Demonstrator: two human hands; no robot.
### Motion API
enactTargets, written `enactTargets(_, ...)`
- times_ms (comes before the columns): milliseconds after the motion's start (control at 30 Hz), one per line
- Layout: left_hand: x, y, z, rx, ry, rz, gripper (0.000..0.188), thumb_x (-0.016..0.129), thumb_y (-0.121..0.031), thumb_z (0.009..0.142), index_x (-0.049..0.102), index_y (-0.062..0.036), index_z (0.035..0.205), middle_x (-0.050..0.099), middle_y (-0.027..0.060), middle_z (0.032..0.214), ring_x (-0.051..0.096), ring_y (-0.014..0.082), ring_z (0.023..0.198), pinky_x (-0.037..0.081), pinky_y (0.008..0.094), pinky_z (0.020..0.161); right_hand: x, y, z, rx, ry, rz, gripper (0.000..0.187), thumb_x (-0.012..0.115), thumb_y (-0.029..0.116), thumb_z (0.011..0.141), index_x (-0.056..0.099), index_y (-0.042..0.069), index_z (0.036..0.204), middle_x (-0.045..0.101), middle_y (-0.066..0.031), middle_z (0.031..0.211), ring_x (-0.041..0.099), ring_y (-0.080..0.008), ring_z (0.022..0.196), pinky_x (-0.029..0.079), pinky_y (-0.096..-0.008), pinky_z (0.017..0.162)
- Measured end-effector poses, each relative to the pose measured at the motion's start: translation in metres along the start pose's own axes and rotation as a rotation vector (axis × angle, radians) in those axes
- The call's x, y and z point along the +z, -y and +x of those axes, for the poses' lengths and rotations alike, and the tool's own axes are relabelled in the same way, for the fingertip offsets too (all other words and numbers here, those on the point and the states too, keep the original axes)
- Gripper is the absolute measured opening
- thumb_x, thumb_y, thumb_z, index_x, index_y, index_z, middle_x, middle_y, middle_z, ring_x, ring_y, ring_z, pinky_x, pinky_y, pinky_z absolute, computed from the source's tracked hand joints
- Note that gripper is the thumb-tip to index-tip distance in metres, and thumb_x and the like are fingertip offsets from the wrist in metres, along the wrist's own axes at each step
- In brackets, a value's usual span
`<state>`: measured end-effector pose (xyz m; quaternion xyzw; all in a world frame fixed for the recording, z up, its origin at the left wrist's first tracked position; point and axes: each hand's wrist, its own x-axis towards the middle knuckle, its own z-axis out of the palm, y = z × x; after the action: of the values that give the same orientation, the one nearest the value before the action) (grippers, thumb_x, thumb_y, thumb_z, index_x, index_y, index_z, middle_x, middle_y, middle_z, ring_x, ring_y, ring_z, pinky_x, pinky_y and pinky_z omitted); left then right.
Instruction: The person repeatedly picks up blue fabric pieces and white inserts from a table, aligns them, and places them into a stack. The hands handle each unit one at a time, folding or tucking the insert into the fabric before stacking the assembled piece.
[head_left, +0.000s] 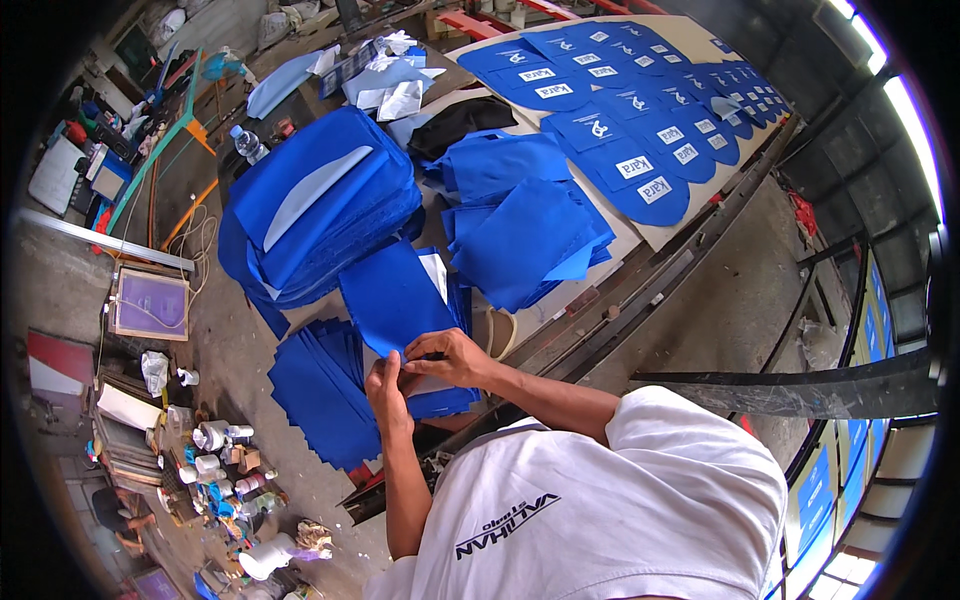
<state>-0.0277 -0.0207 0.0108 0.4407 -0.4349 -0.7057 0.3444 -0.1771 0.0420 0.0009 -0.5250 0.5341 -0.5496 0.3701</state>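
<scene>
A blue fabric panel (pixel 392 292) lies in front of me, its near corner lifted at my fingertips. My left hand (pixel 389 393) pinches that corner between thumb and finger. My right hand (pixel 455 360) is curled beside it, fingertips together at the same edge; the contact point is too small to make out fully. A fanned stack of blue panels (pixel 318 392) sits left of my hands. Farther right is a loose pile of blue panels (pixel 525 240). Behind on the left rises a thick stack of blue cloth (pixel 330 215), with a pale grey curved piece (pixel 315 198) on top.
Printed blue pieces (pixel 640 130) cover the long table to the far right. A black cloth (pixel 462 127) and a water bottle (pixel 248 143) stand near the stacks. Metal rails (pixel 640 300) edge the table. Tubs and containers (pixel 215 435) crowd the floor at left, near another person (pixel 122 515).
</scene>
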Motion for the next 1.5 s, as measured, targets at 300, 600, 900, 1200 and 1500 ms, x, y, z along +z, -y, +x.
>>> enactTargets(300, -0.001, 0.002, 0.001, 0.026, -0.001, 0.069, 0.03, 0.071, -0.03, 0.093, 0.058, -0.0041, 0.089, 0.058, 0.0023, 0.084, 0.061, 0.0091, 0.072, 0.056, 0.0247, 0.062, 0.001, -0.003, -0.001, -0.02, -0.017, 0.002, 0.023, 0.075, 0.016, 0.085, 0.072, -0.001, 0.1, 0.072, -0.0138, 0.101, 0.07, -0.0269, 0.089, 0.054, -0.0365, 0.079)
enactTargets(600, -0.002, 0.003, 0.0, 0.007, 0.018, 0.018, 0.03, 0.069, -0.032, 0.094, 0.059, -0.0037, 0.091, 0.056, 0.0009, 0.084, 0.058, 0.0088, 0.074, 0.054, 0.0246, 0.063, 0.005, 0.002, -0.002, -0.073, -0.07, -0.05, 0.022, 0.076, 0.016, 0.084, 0.073, -0.002, 0.098, 0.071, -0.0145, 0.102, 0.07, -0.0284, 0.092, 0.055, -0.0375, 0.081)
enactTargets(900, 0.002, 0.001, -0.003, 0.041, 0.038, 0.037, 0.029, 0.071, -0.028, 0.093, 0.057, -0.0034, 0.088, 0.057, 0.0014, 0.084, 0.058, 0.0086, 0.076, 0.053, 0.0245, 0.066, 0.002, 0.001, 0.0, -0.092, -0.079, -0.013, 0.02, 0.074, 0.014, 0.083, 0.073, -0.001, 0.096, 0.071, -0.0145, 0.097, 0.07, -0.0302, 0.089, 0.055, -0.0379, 0.078)
enactTargets(1200, -0.011, 0.012, -0.001, 0.091, 0.041, 0.059, 0.033, 0.066, -0.029, 0.096, 0.061, 0.0008, 0.108, 0.062, 0.0057, 0.1, 0.062, 0.0136, 0.088, 0.058, 0.0281, 0.073, 0.006, -0.009, 0.002, -0.06, -0.073, -0.033, 0.019, 0.073, 0.011, 0.085, 0.072, -0.003, 0.099, 0.071, -0.0139, 0.099, 0.07, -0.0249, 0.089, 0.055, -0.0353, 0.08)
enactTargets(1500, -0.021, 0.022, -0.006, 0.058, 0.128, -0.158, 0.026, 0.071, -0.017, 0.094, 0.062, 0.0027, 0.108, 0.068, 0.0078, 0.101, 0.067, 0.0141, 0.091, 0.057, 0.0298, 0.085, 0.011, -0.015, -0.002, 0.178, -0.107, 0.04, 0.014, 0.07, 0.009, 0.092, 0.069, -0.003, 0.1, 0.069, -0.0021, 0.089, 0.06, -0.0075, 0.084, 0.048, -0.0237, 0.077)
